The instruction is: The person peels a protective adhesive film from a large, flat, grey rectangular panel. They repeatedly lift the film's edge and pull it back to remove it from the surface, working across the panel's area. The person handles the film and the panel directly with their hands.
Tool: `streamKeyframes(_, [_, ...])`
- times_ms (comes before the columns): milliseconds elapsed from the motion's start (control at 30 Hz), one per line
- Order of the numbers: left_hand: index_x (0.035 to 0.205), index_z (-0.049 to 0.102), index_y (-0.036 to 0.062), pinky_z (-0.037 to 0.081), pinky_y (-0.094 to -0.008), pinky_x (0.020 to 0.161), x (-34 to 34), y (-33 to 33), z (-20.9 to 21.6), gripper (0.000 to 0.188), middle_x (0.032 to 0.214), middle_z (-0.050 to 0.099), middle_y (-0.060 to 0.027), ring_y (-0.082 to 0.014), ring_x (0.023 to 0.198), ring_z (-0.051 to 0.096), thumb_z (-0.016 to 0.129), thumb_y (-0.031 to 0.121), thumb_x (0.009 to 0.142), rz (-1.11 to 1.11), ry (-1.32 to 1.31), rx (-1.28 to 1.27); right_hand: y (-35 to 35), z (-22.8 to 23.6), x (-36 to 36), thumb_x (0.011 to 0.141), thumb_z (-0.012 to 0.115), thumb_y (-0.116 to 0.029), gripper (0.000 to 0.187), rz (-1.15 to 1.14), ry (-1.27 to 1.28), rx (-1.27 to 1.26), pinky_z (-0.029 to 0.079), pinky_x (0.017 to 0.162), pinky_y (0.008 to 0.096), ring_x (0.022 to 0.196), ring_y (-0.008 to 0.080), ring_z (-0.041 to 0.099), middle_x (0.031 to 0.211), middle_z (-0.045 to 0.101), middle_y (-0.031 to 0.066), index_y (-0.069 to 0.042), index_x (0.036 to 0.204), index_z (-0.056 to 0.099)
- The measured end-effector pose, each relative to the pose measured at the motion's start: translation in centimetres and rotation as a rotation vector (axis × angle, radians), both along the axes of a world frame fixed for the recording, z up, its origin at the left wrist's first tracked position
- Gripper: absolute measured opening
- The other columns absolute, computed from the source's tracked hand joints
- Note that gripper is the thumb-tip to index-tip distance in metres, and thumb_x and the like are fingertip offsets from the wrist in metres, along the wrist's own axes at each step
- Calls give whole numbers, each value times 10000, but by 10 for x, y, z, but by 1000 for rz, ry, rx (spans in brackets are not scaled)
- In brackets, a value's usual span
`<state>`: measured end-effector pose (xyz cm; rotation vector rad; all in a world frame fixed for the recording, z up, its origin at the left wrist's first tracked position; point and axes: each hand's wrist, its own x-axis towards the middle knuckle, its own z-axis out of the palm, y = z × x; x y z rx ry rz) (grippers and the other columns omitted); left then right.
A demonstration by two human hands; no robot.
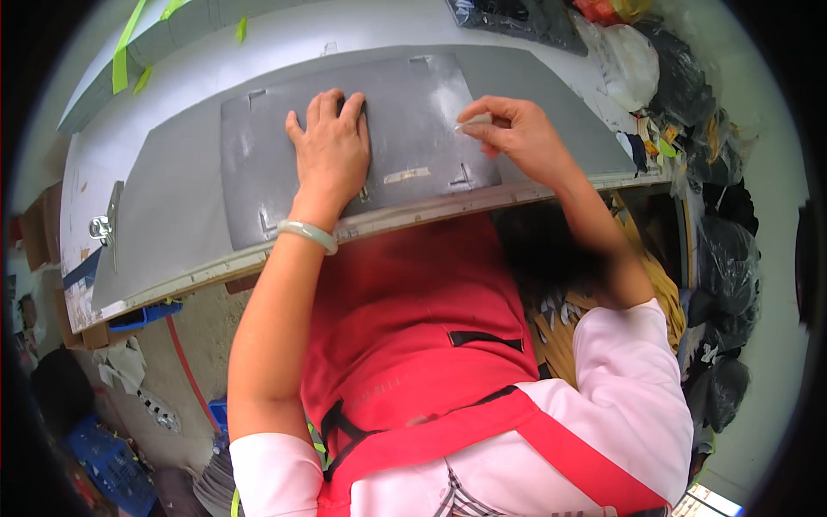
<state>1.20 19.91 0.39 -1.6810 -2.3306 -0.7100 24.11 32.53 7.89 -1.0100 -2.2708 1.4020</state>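
Note:
A dark grey rectangular template sheet [405,112] with corner slots and whitish smears lies on a larger grey sheet [172,185] on the table. My left hand [332,146] rests on the template, fingers stretched out and slightly spread. Over the template's right side, my right hand [517,133] pinches a small white piece of chalk [475,122] between thumb and fingers. The chalk's tip is close to the surface; whether it touches I cannot tell. A strip of beige tape [407,176] is stuck near the template's near edge.
A metal clip [102,228] sits at the table's left end. Dark folded material in plastic [517,21] lies at the far edge. Plastic bags [629,65] crowd the right side. Mustard-coloured fabric [558,345] is below the table, and a blue basket [108,461] stands lower left.

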Motion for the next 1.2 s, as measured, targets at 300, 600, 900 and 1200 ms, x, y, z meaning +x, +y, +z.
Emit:
streamKeyframes(300, [1326, 624, 130, 248, -606, 1170, 2, 1, 1, 326, 1374, 559, -103, -295, 1387, 451, 533, 209, 1022, 7, -27, -4, 52, -22, -49, 935, 747, -195, 247, -50, 131, -83, 541, 751, 239, 772, 97, 650, 894, 702, 13, -27, 1115, 738])
streamKeyframes(600, [1327, 611, 133, 238, -599, 1175, 3, -1, 3, 326, 1383, 549, -100, -295, 1390, 449, 536, 199, 1017, 8, -47, -16, 89, -31, -86, 912, 725, -162, 189, -93, 92, 453, 458, 647, 278, 684, 86, 546, 780, 688, 28, -43, 1056, 752])
streamKeyframes(900, [1320, 611, 130, 244, -599, 1174, 4, -1, 5, 319, 1378, 553, -104, -298, 1381, 458, 535, 191, 1016, 4, -51, -13, 107, -46, -93, 926, 700, -164, 160, 42, 11, 688, 491, 702, 312, 719, 189, 618, 842, 708, 95, -22, 987, 741])
streamKeyframes(1200, [1322, 616, 142, 246, -605, 1173, 2, 0, 2, 321, 1392, 545, -97, -297, 1385, 456, 538, 203, 1016, 15, -44, -18, 108, -33, -98, 943, 654, -194, 172, 145, -208, 851, 518, 819, 427, 918, 351, 670, 950, 716, 146, -43, 982, 727])
